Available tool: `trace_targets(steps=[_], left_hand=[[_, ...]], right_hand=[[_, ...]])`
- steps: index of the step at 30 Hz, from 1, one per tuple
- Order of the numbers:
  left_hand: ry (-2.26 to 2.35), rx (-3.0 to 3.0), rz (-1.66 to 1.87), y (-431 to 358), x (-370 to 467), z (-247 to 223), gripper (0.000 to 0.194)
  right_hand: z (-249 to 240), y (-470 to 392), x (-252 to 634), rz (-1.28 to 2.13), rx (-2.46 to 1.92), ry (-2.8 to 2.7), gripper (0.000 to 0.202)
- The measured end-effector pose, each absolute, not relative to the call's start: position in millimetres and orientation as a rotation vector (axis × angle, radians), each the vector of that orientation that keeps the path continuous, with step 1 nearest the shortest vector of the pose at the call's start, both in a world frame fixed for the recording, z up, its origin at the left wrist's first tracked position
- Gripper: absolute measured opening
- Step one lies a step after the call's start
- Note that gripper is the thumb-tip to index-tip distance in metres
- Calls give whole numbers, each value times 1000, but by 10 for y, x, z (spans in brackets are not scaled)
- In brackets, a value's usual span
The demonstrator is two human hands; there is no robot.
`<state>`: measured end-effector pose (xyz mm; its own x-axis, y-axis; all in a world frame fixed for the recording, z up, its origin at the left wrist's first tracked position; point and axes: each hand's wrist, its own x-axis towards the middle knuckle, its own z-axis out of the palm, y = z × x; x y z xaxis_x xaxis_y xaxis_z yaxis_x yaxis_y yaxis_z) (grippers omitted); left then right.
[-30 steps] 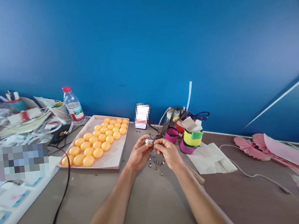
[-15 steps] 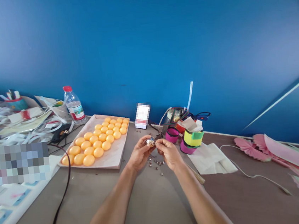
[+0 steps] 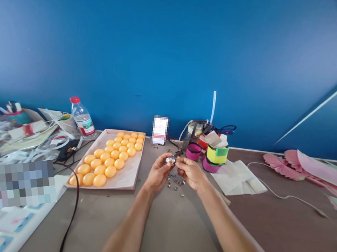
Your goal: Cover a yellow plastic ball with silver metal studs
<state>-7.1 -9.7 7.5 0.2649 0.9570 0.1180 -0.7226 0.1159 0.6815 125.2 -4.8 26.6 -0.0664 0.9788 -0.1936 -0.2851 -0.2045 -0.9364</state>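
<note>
Near the middle of the grey table, my left hand (image 3: 158, 173) grips a small shiny silver ball (image 3: 170, 160) between thumb and fingers. My right hand (image 3: 190, 172) is closed, its thumb and fingertips pinched together just right of the ball; whatever they hold is too small to make out. Several tiny shiny pieces (image 3: 176, 182) lie scattered on the table (image 3: 179, 229) below and between the hands.
On the left are a tray (image 3: 132, 180) of orange balls, a bottle (image 3: 84, 121) and a black cable (image 3: 67, 228). Pink and yellow containers (image 3: 216, 156), white sheets (image 3: 240, 178) and pink paper (image 3: 320, 166) lie rightward. A blue partition (image 3: 161, 54) stands behind.
My right fingertips have shifted slightly away from the silver ball, and the ball looks slightly turned in my left hand. The rest of the view has barely shifted.
</note>
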Motion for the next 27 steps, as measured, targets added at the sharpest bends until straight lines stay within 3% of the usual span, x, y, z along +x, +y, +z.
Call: trace_targets(steps=[13,27], left_hand=[[435,686,1302,-107,-39,65,33],[360,630,1309,-108,-32,68,33]], right_hand=[[85,11,1242,1197,-1125,-1247,21],[220,-66,1201,928,-1131,-1418,13]])
